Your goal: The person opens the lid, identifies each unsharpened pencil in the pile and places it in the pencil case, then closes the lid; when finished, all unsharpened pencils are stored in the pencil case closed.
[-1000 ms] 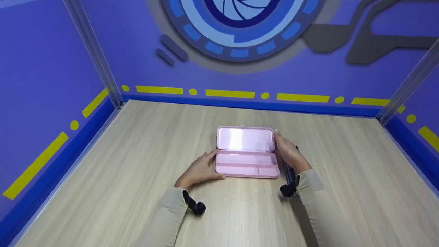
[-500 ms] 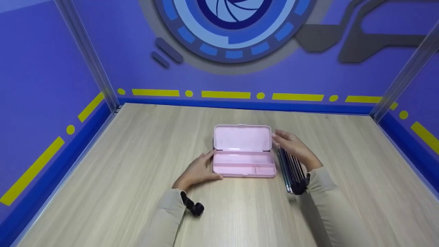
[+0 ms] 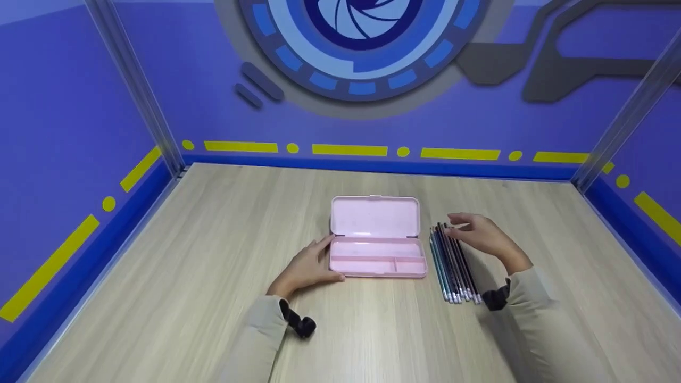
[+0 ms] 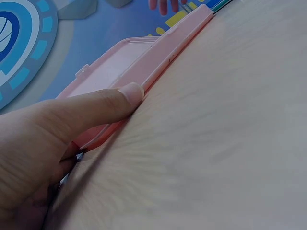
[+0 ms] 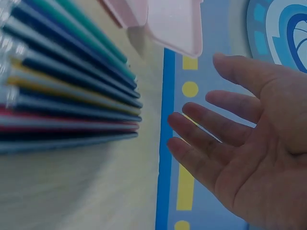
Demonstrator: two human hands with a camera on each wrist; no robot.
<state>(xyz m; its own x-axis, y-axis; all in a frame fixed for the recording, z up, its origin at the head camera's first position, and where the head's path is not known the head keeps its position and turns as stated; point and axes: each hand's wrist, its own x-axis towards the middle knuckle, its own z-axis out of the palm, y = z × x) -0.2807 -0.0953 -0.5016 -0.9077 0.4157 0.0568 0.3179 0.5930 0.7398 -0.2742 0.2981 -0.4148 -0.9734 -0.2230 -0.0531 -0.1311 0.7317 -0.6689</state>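
Note:
A pink pencil case lies on the table with its lid raised and leaning back. Its tray has a long compartment and two smaller ones in front; nothing shows in them. My left hand holds the left end of the case, thumb along the front wall in the left wrist view and fingers at the left side, partly hidden. Right of the case, several pencils lie side by side, eraser ends toward me. My right hand hovers over their far right end, fingers loosely spread and holding nothing in the right wrist view.
The wooden table is walled in by blue panels at left, back and right. Metal posts stand at the back corners. Black camera mounts sit on both wrists.
My right hand has left the lid's right edge and moved right, above the pencils, which are now uncovered. The lid stays raised. My left hand keeps its hold on the case.

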